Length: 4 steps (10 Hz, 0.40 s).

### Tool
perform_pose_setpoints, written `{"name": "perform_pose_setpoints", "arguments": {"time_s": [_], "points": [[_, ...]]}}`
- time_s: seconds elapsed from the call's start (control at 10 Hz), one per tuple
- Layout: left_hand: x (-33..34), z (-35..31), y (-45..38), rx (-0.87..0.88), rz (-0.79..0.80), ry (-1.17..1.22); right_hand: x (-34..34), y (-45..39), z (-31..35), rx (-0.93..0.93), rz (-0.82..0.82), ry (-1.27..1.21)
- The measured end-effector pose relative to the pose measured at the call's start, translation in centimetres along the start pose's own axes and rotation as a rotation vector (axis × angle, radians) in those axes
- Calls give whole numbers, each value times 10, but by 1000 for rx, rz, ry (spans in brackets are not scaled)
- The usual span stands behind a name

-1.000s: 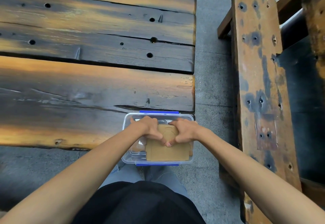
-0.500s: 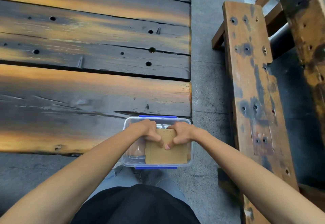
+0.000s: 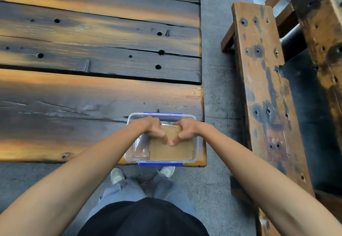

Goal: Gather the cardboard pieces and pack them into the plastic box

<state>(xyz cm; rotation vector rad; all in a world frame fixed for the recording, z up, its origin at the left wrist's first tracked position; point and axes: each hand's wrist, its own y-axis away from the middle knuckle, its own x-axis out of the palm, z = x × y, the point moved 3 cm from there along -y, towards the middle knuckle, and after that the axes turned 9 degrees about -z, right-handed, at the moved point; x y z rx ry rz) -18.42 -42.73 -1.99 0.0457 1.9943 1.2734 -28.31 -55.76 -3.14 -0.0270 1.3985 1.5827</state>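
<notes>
A clear plastic box with blue latches stands at the near right corner of the dark wooden table. Flat brown cardboard pieces lie stacked inside it, filling its right part. My left hand and my right hand are both inside the box, fingers bent, thumbs pressing down on top of the cardboard stack. The far part of the stack is hidden under my hands.
A worn wooden bench runs along the right, with a strip of grey concrete floor between it and the table. My legs and shoes stand just below the table's near edge. More wooden furniture sits at far right.
The view has tilted and pulled back, so more of the table and my feet show. My hands stay pressed on the cardboard in the box.
</notes>
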Motion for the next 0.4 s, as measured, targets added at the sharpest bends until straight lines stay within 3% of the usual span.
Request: {"name": "perform_pose_setpoints", "arguments": {"time_s": [0.4], "points": [[-39,29,36,131,-33,167,-39,33,16,13,-30,-25]]}}
